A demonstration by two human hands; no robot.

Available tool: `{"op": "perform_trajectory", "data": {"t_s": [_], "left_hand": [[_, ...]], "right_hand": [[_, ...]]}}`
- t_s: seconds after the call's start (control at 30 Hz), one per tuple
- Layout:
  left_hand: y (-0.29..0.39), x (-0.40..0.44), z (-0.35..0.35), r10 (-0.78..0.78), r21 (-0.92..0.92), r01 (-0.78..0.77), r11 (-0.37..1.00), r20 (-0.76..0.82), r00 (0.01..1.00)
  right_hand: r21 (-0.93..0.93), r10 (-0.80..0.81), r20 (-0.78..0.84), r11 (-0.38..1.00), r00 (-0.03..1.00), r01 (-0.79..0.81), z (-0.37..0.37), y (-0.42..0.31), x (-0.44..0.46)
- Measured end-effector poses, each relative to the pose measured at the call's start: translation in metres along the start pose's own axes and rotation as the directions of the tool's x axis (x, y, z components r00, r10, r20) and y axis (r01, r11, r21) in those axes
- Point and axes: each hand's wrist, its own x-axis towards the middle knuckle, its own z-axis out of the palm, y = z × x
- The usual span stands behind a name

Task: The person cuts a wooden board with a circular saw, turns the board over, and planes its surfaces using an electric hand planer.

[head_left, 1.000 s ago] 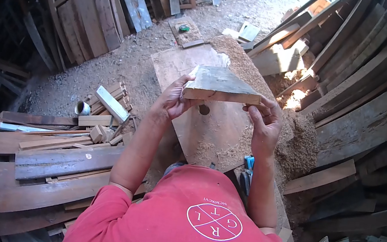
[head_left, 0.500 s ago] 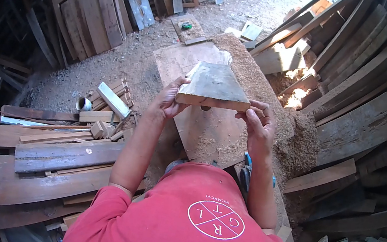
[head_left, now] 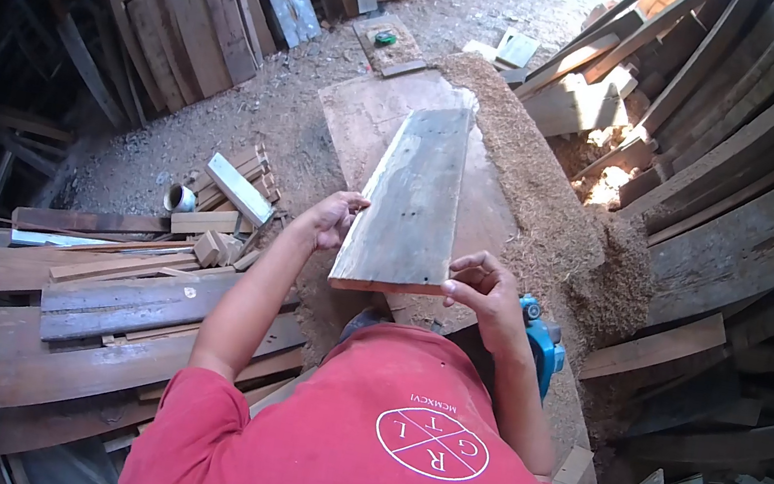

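A weathered grey wooden board (head_left: 405,204) is held out in front of my red shirt, its near cut end showing brown wood. My left hand (head_left: 334,219) grips the board's left edge, with the fingers partly hidden by it. At the near right corner, my right hand (head_left: 485,293) pinches the board between thumb and fingers. Beneath and beyond the board lies a flat work surface (head_left: 358,106) dusted with shavings. A teal power tool (head_left: 545,346) sits just right of my right forearm.
Wood shavings (head_left: 553,218) are heaped along the right side. Stacked planks (head_left: 129,303) and a white cup (head_left: 179,199) lie at left. Boards lean along both sides (head_left: 191,39). A green tape-measure-like object (head_left: 385,39) rests on a small board at the far end.
The board has come nearer my body and tipped so its long upper face shows. Both hands moved closer with it, and more of the teal tool is visible.
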Motion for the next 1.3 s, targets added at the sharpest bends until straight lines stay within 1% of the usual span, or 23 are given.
{"op": "perform_trajectory", "data": {"t_s": [0.07,0.1,0.2,0.23,0.27,0.3,0.37,0.43,0.6,0.73,0.8,0.87,0.9,0.93,1.0,1.07,1.1,1.13,1.17,1.2,1.23,1.27,1.3], "left_hand": [[0.005,0.032,-0.026,-0.090,0.217,0.106,0.970,-0.081,0.993],[0.007,0.035,-0.020,-0.129,0.309,0.190,0.932,-0.209,0.969],[-0.001,0.037,-0.002,-0.162,0.334,0.202,0.921,-0.146,0.976],[-0.011,0.025,0.015,-0.031,0.290,0.050,0.956,-0.067,0.997],[-0.024,0.031,0.005,-0.033,0.298,0.052,0.953,-0.069,0.997],[-0.036,0.049,-0.009,0.029,0.292,0.001,0.956,-0.097,0.995],[-0.051,0.059,-0.021,0.122,0.269,-0.083,0.960,-0.132,0.984],[-0.060,0.049,-0.029,0.107,0.290,-0.074,0.954,-0.099,0.989],[-0.074,0.026,-0.033,0.033,0.391,-0.011,0.920,-0.048,0.998],[-0.071,0.057,-0.039,-0.008,0.523,0.014,0.852,-0.013,1.000],[-0.071,0.073,-0.045,-0.025,0.580,0.012,0.815,0.014,1.000],[-0.069,0.076,-0.049,-0.033,0.623,-0.005,0.782,0.048,0.998],[-0.069,0.078,-0.052,-0.028,0.645,-0.021,0.764,0.065,0.998],[-0.066,0.074,-0.048,-0.009,0.651,-0.044,0.758,0.078,0.997],[-0.052,0.045,-0.022,0.055,0.666,-0.106,0.738,0.097,0.994],[-0.034,0.015,0.011,0.113,0.680,-0.135,0.720,0.077,0.991],[-0.027,0.010,0.017,0.132,0.687,-0.132,0.715,0.053,0.990],[-0.021,0.014,0.015,0.134,0.684,-0.137,0.717,0.058,0.989],[-0.013,0.018,0.011,0.181,0.750,-0.226,0.622,0.143,0.973],[-0.004,0.023,0.008,0.218,0.797,-0.313,0.516,0.231,0.948],[0.012,0.018,0.011,0.117,0.823,-0.245,0.513,0.215,0.969],[0.026,0.017,0.013,0.126,0.817,-0.253,0.519,0.219,0.967],[0.040,0.015,0.014,0.116,0.884,-0.292,0.365,0.268,0.957]], "right_hand": [[-0.001,0.054,0.020,0.999,0.998,-0.054,0.007,0.008,0.000],[-0.069,0.063,0.075,0.996,0.995,-0.058,0.013,0.010,0.001],[-0.178,0.103,0.204,0.982,0.974,-0.067,0.033,0.015,0.008],[-0.254,0.090,0.235,0.967,0.968,-0.028,0.044,0.006,0.009],[-0.325,0.078,0.264,0.946,0.961,0.012,0.052,0.002,0.011],[-0.264,0.093,0.394,0.965,0.915,0.016,0.054,0.009,0.019],[-0.219,0.113,0.471,0.976,0.875,-0.008,0.064,0.015,0.021],[-0.136,0.102,0.598,0.990,0.795,-0.025,0.071,0.028,0.025],[-0.228,0.115,0.587,0.973,0.801,0.028,0.064,0.037,0.039],[-0.152,0.150,0.432,0.984,0.889,-0.093,0.037,0.030,0.039],[-0.124,0.169,0.268,0.982,0.948,-0.140,0.021,0.031,0.043],[-0.138,0.128,0.201,0.985,0.971,-0.101,0.012,0.023,0.049],[-0.486,-0.040,0.099,0.870,0.994,0.083,0.006,0.017,0.052],[-0.775,-0.229,0.068,0.601,0.971,0.196,0.002,0.008,0.056],[-0.911,-0.589,0.182,0.200,0.787,0.361,-0.013,-0.001,0.080],[-0.955,-0.611,0.234,-0.001,0.756,0.296,-0.026,-0.026,0.102],[-0.955,-0.606,0.237,-0.002,0.759,0.296,-0.026,-0.041,0.106],[-0.952,-0.602,0.306,-0.222,0.737,0.213,-0.025,-0.059,0.111],[-0.895,-0.585,0.374,-0.431,0.720,0.115,-0.026,-0.071,0.113],[-0.891,-0.584,0.380,-0.440,0.718,0.114,-0.034,-0.073,0.116],[-0.850,-0.524,0.450,-0.499,0.723,0.167,-0.044,-0.071,0.119],[-0.802,-0.456,0.517,-0.554,0.724,0.224,-0.047,-0.074,0.123],[-0.792,-0.412,0.531,-0.552,0.741,0.261,-0.048,-0.074,0.119]]}}
